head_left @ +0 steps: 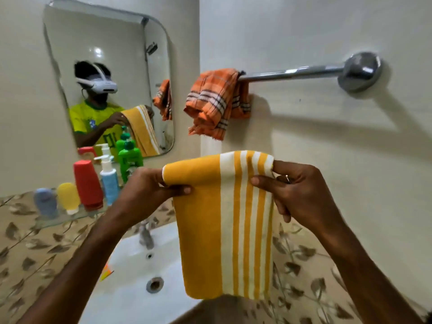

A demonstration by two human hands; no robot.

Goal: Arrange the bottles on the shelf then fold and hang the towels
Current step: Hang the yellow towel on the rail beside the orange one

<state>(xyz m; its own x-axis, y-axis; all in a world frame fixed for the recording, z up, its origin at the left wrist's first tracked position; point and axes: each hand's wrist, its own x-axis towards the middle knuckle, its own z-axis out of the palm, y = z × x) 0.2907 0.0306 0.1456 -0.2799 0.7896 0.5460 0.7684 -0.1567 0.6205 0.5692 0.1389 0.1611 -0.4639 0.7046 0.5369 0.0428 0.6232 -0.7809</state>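
A folded yellow towel with white stripes (210,230) hangs between my hands over the sink. My left hand (149,188) pinches its top left corner and my right hand (294,192) pinches its top right corner. An orange checked towel (215,101) is draped over the left end of the chrome towel rail (292,72) on the wall above. Several bottles stand in a row on the glass shelf (60,219) under the mirror: a blue tube (45,202), a yellow tube (68,197), a red bottle (87,183), a blue pump bottle (109,181) and a green bottle (129,160).
A white sink (131,272) with a tap (146,235) lies below the towel. A mirror (105,54) on the left wall reflects a person wearing a headset. The right part of the rail is bare. Patterned tiles cover the lower walls.
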